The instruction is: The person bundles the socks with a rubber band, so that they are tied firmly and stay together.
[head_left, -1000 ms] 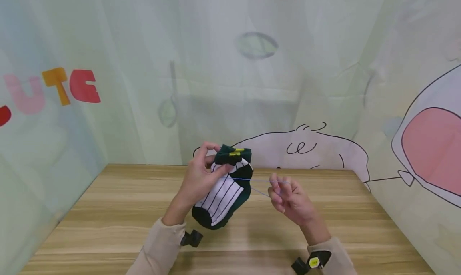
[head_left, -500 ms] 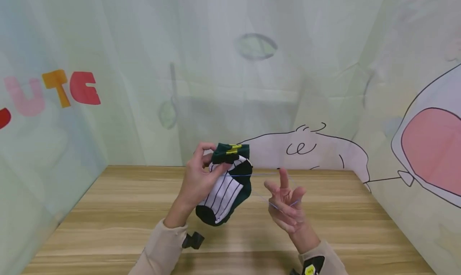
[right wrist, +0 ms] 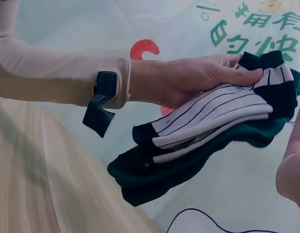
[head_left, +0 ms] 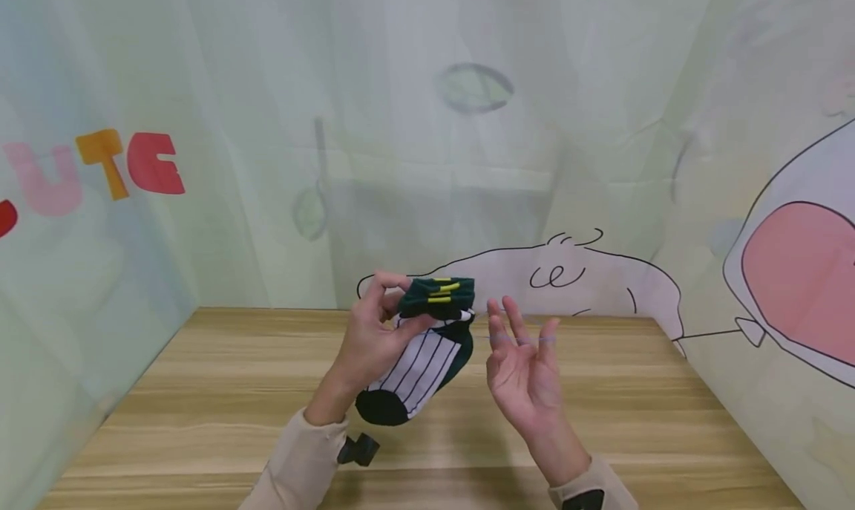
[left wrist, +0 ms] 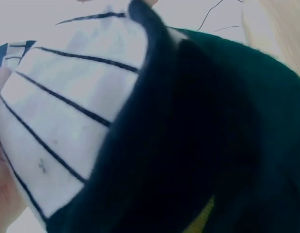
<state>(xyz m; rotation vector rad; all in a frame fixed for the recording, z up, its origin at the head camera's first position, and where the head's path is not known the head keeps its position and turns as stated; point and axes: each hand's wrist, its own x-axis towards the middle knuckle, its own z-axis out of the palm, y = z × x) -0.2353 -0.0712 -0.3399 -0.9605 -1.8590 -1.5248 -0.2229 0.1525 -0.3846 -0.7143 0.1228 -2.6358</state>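
Observation:
My left hand (head_left: 374, 343) grips a stack of folded socks (head_left: 424, 369) above the table, thumb across the top near the cuffs. White socks with black stripes and black toes (right wrist: 213, 109) lie against dark green ones (right wrist: 254, 133). Yellow marks show on the green cuffs (head_left: 441, 295). To the right, my right hand (head_left: 528, 384) holds its fingers spread, palm showing. A thin bluish elastic band (head_left: 548, 339) loops over those fingers and runs toward the socks; its far part is hard to see. Striped and dark sock fabric (left wrist: 72, 97) fills most of the left wrist view.
A wood-grain table (head_left: 234, 391) lies beneath both hands. Behind it hangs a pale printed curtain (head_left: 401, 161) with cartoon shapes and letters. A black wrist device (right wrist: 105, 87) sits on the left sleeve.
My right hand has uncurled from the band and spread its fingers inside it, turning palm up. The left hand has tipped the socks, so more of the green cuffs shows.

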